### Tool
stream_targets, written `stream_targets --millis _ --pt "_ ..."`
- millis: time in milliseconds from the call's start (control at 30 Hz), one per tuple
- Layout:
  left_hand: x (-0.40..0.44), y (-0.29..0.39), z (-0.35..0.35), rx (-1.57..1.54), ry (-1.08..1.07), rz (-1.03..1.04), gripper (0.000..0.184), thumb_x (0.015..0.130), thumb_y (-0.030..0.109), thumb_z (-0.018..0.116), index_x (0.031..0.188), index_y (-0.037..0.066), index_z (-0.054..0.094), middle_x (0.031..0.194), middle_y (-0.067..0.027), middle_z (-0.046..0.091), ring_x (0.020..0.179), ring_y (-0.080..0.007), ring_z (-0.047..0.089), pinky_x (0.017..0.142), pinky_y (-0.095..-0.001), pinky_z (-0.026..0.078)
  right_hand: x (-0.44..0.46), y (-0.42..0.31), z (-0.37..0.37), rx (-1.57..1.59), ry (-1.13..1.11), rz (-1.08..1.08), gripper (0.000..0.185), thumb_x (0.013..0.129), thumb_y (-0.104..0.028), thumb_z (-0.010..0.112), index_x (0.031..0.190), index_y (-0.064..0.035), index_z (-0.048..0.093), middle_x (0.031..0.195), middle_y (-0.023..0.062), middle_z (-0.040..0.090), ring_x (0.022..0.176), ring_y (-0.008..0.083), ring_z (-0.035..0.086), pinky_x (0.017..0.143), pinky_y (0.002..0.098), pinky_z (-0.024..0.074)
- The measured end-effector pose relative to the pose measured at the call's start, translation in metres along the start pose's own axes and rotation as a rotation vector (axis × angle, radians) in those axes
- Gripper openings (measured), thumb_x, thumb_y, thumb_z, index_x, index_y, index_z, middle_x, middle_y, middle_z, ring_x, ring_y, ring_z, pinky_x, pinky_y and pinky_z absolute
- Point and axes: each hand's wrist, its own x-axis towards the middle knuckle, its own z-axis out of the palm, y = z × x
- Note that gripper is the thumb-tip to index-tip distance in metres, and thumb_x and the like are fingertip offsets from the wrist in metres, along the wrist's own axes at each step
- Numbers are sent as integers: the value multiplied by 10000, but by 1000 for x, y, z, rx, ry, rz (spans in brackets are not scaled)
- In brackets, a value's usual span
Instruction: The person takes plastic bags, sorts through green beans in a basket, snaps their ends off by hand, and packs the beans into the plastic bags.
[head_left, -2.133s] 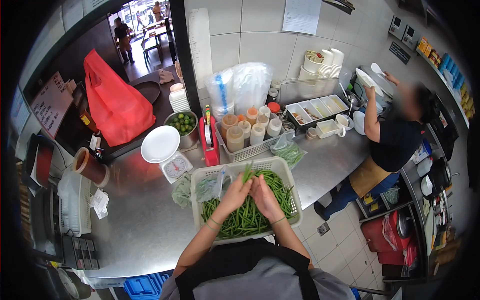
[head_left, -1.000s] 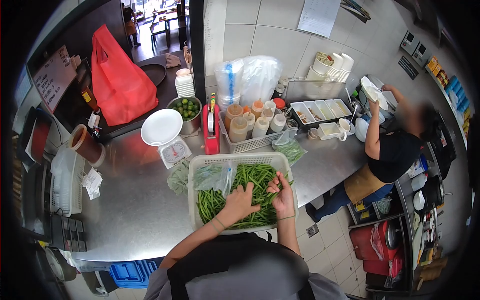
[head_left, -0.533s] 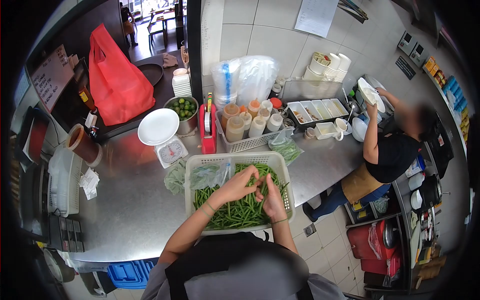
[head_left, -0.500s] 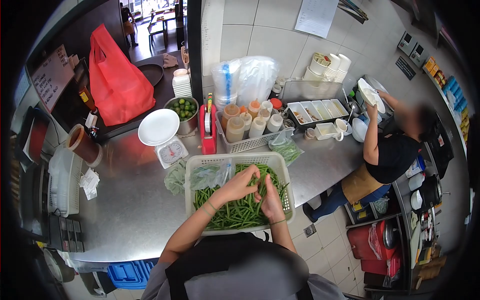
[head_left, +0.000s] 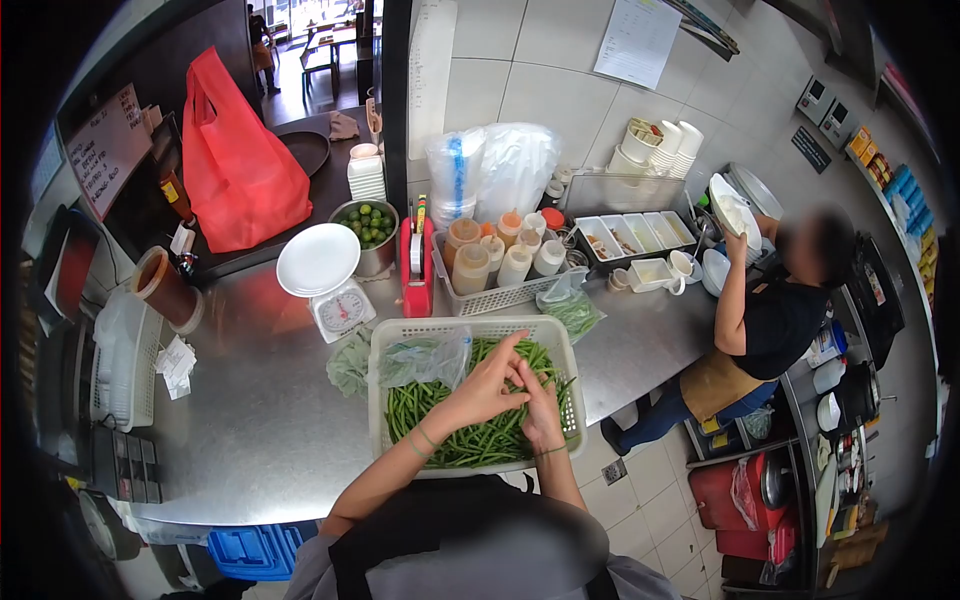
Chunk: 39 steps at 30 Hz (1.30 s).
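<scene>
Green beans point(head_left: 470, 437) lie right under both hands, heaped in a pale basket point(head_left: 377, 405). I see the left hand point(head_left: 485, 392) half open, index finger stretched forward, and the right hand point(head_left: 543, 412) beside it with fingers partly curled; their fingertips come together – whether a bean is pinched there, I cannot tell. Steel counter point(head_left: 260, 430) runs wide to the left of the hands. To their right its edge slants away past the basket, tiled floor point(head_left: 645, 500) below. Just beyond the hands, a kitchen scale point(head_left: 343, 312), red tape dispenser point(head_left: 416, 265) and bottle crate point(head_left: 510, 298) bound my forward room. Farther off, a tiled wall point(head_left: 545, 95) rises – and well to the right stands another person point(head_left: 785, 320).
</scene>
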Motion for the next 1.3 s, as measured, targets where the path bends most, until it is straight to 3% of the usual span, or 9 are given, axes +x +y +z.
stream_targets --millis 67,200,333,433,667,967,1100,1233,1300 --pt "-4 9 -2 -33 87 -7 650 782 56 678 1346 85 358 1060 -96 487 905 -188 533 758 -296 474 10 1 -8 2 57 -33 219 899 -290 607 890 -73 578 829 28 609 687 120 583 599 262 499" --pt "-5 -22 2 10 330 10 374 908 220 574 1246 75 508 1169 -80 509 1060 -178 509 860 -302 440 16 -15 -1 265 77 11 251 907 -302 595 784 -90 537 829 21 603 685 135 564 642 284 503" --pt "-1 -40 24 -658 292 -205 458 983 403 392 1251 47 496 1189 -62 529 1091 -166 494 958 -292 368 23 -14 11 489 13 13 259 911 -286 587 747 -92 540 769 45 588 752 162 566 740 280 490" --pt "-3 -31 39 -1169 429 -321 482 976 421 396 1243 34 501 1150 -72 548 1096 -162 490 965 -304 372 24 -7 17 491 5 -53 240 908 -273 592 766 -85 544 775 46 584 756 160 562 735 280 487" --pt "-3 -58 40 -1448 564 -152 585 978 472 297 1267 -10 461 1195 -133 540 1125 -223 494 1013 -356 373 17 5 22 454 14 -166 93 877 -72 608 927 -37 539 797 41 540 738 142 545 697 271 479" --pt "-2 -46 48 -1135 515 -221 364 1000 220 354 1233 -25 488 1167 -103 560 1055 -183 533 958 -332 421 3 -6 35 323 15 -260 125 867 -61 612 954 -37 526 772 29 531 712 136 530 688 267 472" --pt "-5 -37 37 -919 385 -257 372 985 291 402 1208 23 530 1160 -72 557 1076 -176 522 929 -343 419 9 -20 21 347 52 -298 129 861 -46 611 955 -38 524 747 30 524 670 129 524 657 276 470" --pt "-26 -30 17 641 30 -136 471 851 417 603 1136 45 554 1036 -111 526 1028 -241 541 861 -400 449 8 -41 -2 356 97 -351 131 858 -57 620 952 -50 529 733 29 507 659 128 510 668 303 464" --pt "-37 -47 34 855 -54 -151 567 765 425 687 1082 -5 496 989 -159 495 944 -317 574 759 -414 498 7 -46 -10 371 124 -364 130 857 -59 622 950 -49 531 729 25 501 652 128 502 670 307 462"
